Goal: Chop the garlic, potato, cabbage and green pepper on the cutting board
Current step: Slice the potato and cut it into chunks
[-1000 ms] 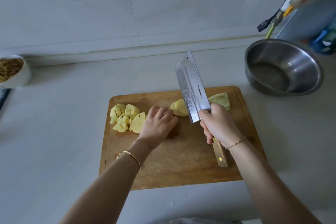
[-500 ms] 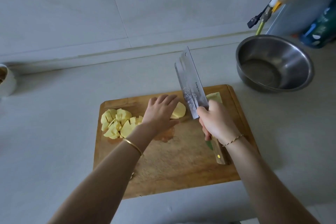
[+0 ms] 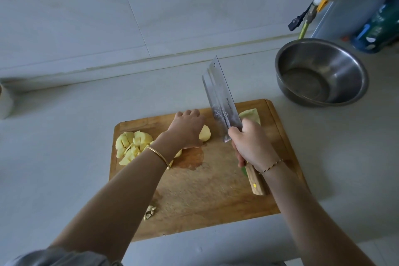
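Note:
A wooden cutting board (image 3: 205, 196) lies on the pale counter. Yellow potato chunks (image 3: 131, 144) are piled at its back left. My left hand (image 3: 187, 129) rests with curled fingers over a larger potato piece (image 3: 205, 133), holding it down. My right hand (image 3: 251, 142) grips the wooden handle of a cleaver (image 3: 222, 101), whose blade is raised and tilted just right of that piece. A pale green cabbage piece (image 3: 251, 114) lies behind my right hand. Chopped garlic bits (image 3: 150, 211) sit by the board's front left edge.
A steel bowl (image 3: 321, 71) stands on the counter at the back right, with a bottle (image 3: 380, 28) and a hose fitting (image 3: 306, 19) beyond it. A white cup (image 3: 5, 103) shows at the far left edge. The tiled wall rises behind the counter.
My left hand has slid back and right over the potato piece, away from the cut chunks. The cleaver stays raised, shifted a little with the camera's movement.

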